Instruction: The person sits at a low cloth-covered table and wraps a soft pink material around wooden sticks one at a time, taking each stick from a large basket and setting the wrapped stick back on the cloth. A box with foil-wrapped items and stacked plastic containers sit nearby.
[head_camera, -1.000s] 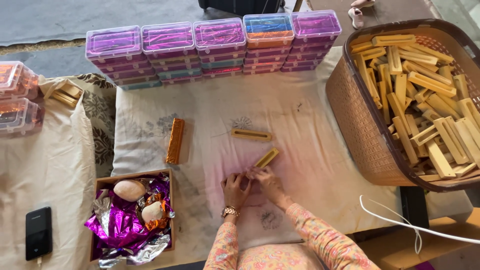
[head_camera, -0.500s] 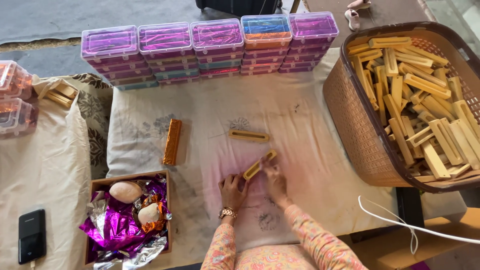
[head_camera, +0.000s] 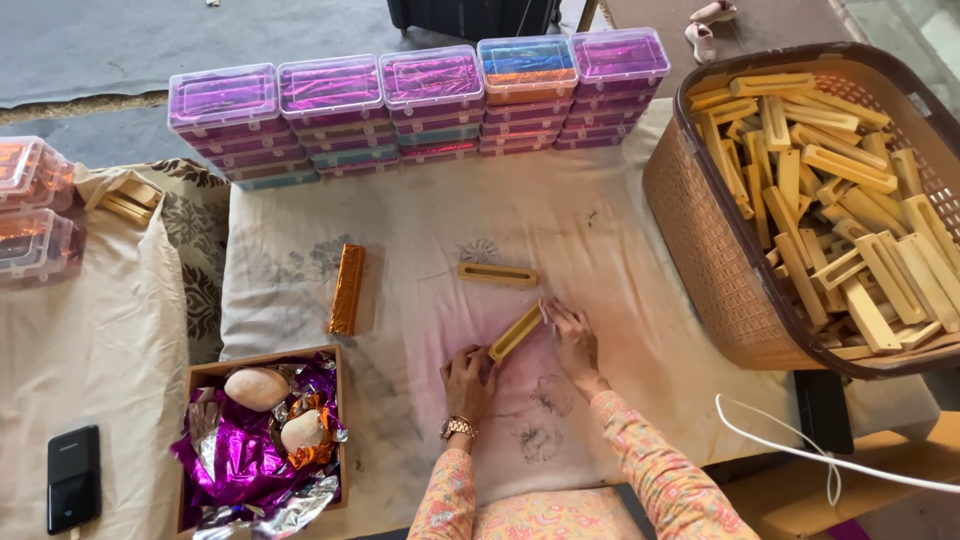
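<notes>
Nearest, the left hand (head_camera: 468, 380) and right hand (head_camera: 573, 338) pinch opposite ends of a slotted wooden block (head_camera: 516, 332) lying slantwise on the cloth-covered surface (head_camera: 620, 240). Beyond lie a second slotted block (head_camera: 497, 274) and a foil-wrapped bar (head_camera: 347, 289); farthest, stacked clear plastic boxes (head_camera: 430, 100).

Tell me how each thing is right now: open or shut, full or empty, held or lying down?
Wooden piece: held at both ends, tilted.
Left hand: gripping its lower end.
Right hand: gripping its upper end.
Slotted wooden piece: lying flat, untouched.
Orange foil bar: lying flat.
Basket: full of wooden pieces.
Plastic boxes: lids shut, stacked.
Cardboard box: open, foil inside.
Phone: screen dark.
</notes>
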